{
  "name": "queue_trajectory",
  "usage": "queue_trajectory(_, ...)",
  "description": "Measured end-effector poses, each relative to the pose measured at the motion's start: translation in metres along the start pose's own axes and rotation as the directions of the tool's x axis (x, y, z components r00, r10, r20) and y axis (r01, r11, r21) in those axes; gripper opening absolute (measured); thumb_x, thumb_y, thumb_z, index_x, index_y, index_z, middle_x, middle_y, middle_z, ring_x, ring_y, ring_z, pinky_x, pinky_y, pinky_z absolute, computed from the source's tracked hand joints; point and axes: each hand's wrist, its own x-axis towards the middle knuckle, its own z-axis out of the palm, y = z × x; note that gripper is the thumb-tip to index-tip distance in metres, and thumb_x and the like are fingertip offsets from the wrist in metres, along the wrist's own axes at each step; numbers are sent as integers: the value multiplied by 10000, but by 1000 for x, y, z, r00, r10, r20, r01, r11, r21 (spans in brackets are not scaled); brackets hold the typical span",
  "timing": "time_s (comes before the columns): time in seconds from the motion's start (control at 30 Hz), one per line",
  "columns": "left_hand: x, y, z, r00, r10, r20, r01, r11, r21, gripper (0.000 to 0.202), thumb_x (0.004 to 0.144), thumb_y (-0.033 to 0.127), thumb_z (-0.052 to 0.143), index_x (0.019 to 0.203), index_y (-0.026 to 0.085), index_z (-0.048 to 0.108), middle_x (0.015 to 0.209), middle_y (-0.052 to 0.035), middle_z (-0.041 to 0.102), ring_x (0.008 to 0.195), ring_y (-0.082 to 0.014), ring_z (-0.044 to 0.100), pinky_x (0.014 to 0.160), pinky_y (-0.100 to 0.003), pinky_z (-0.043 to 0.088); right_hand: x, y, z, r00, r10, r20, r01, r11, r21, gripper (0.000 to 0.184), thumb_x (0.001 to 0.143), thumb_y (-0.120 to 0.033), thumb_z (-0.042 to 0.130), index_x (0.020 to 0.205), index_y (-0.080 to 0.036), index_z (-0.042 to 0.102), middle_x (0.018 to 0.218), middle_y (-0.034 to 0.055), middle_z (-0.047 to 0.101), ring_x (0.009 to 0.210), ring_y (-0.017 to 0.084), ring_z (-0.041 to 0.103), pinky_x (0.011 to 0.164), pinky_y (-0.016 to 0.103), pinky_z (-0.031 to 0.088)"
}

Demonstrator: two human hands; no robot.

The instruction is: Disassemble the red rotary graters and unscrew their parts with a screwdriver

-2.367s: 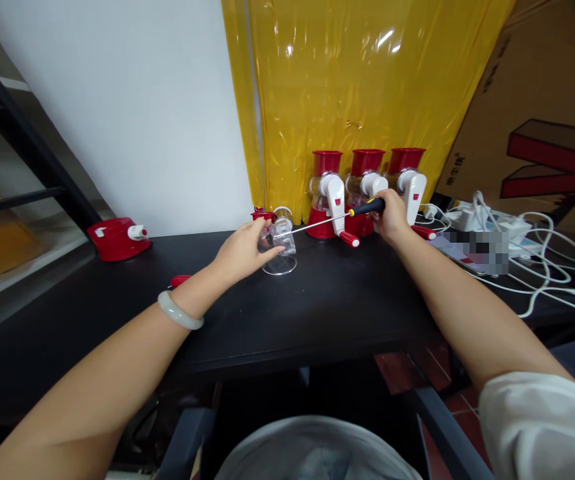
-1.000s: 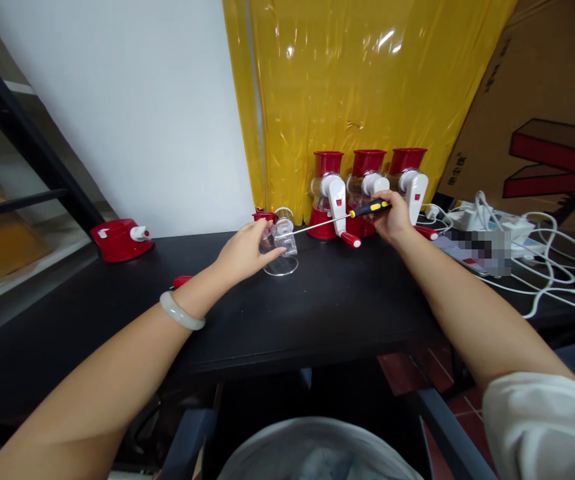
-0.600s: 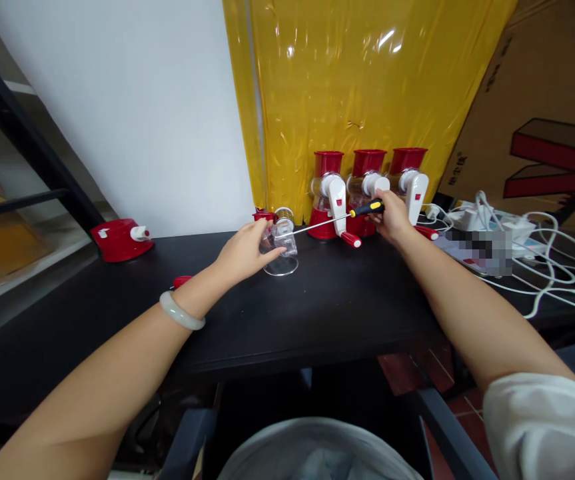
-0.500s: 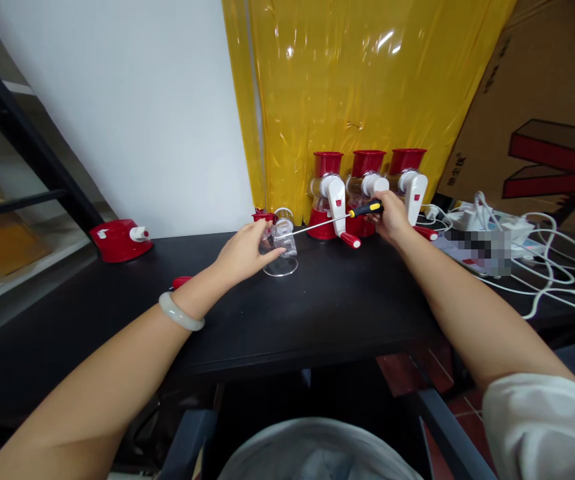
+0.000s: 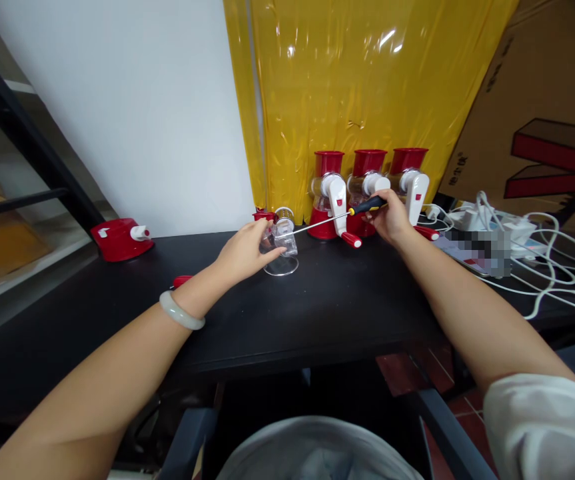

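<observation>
1. A clear plastic part [image 5: 290,248] is at the back of the black worktop [image 5: 317,313], slightly left of center. Its round rim appears to rest on the surface.
2. The left hand [image 5: 244,250] grips this part from its left side, the thumb in front and the fingers over the top.
3. The right hand [image 5: 391,219] is wrapped around the black-and-yellow handle of a screwdriver [image 5: 352,211]. The metal shaft slants down to the clear part; exactly where the tip sits is hard to tell.
4. The plastic looks light and stiff, probably smooth enough to slip and liable to crack under hard force. The outer wall, low near the rim, seems the steadiest hold. The screwdriver's thick handle should give a firm grip.
5. Close behind the clear part are a small red part [image 5: 263,216] and yellow sheeting [image 5: 367,80], so room to the rear looks tight.
6. To the right, three red-and-white grinders [image 5: 329,162] stand in a row; the shaft passes in front of the nearest one's crank. White cables [image 5: 547,273] tangle farther right.
7. A red base [image 5: 123,240] sits well apart at left. The widest room lies forward, toward the worktop's near edge.
</observation>
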Motion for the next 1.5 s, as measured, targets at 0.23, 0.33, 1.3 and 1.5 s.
queue_trajectory(0.23,0,0,0,1000,4,2,-4,1000,7,493,859,549,601,1191,198,499,1181,-145,653,1069,-298,626,899,-442,505,0,0,0,999,-36,-13,34,995,-96,370,714,-483,714,730,-250,428,483,-97,395,361,79,360,366,225,393)
queue_trajectory(0.33,0,2,0,1000,-6,1,6,1000,7,488,855,542,610,1194,208,501,1164,-135,655,1082,-299,622,908,-444,501,-2,-1,0,1000,-24,-1,24,996,-84,303,712,-385,691,699,-244,424,475,-92,390,367,80,349,383,232,412)
queue_trajectory(1.3,-1,-2,1,1000,-11,4,11,1000,21,543,857,566,596,1234,189,487,1194,-150,649,1104,-308,619,923,-448,499,-5,-7,-3,997,-17,75,18,1000,-11,157,638,-324,620,666,-239,490,462,-66,415,385,97,362,406,257,430)
queue_trajectory(1.5,0,-1,1,1000,-12,7,12,1000,19,523,859,556,598,1221,192,497,1189,-148,652,1100,-307,622,920,-441,501,-6,-8,-4,996,-19,91,18,1000,14,162,689,-357,618,707,-234,513,551,-44,476,399,103,412,405,273,428)
